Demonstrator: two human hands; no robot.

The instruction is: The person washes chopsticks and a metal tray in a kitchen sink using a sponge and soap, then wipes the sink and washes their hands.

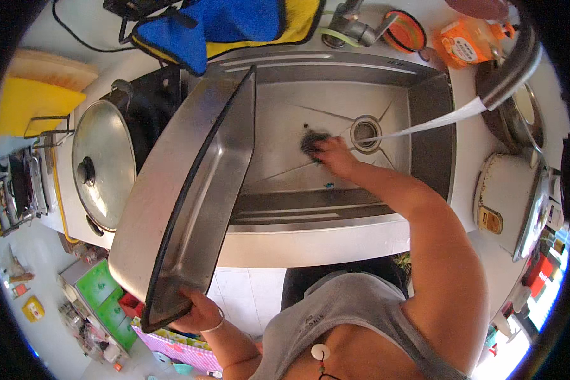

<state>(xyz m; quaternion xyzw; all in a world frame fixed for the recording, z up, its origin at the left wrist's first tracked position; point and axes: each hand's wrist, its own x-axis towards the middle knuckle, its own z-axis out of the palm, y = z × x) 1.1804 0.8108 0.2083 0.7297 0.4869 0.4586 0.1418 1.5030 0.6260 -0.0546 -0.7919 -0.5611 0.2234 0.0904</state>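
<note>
My left hand grips the lower corner of a large metal pan with a dark rim, tilted up at the left end of the sink. My right hand is on a dark scouring pad, which is blurred against the floor of the stainless steel sink, left of the drain strainer. Water streams from the curved faucet spout towards the drain. A small blue scrap lies near the basin's front edge.
Left of the pan is a large pot with a glass lid. Blue and yellow cloths hang behind the sink. An orange bottle stands at the back right, a white lidded container at the right.
</note>
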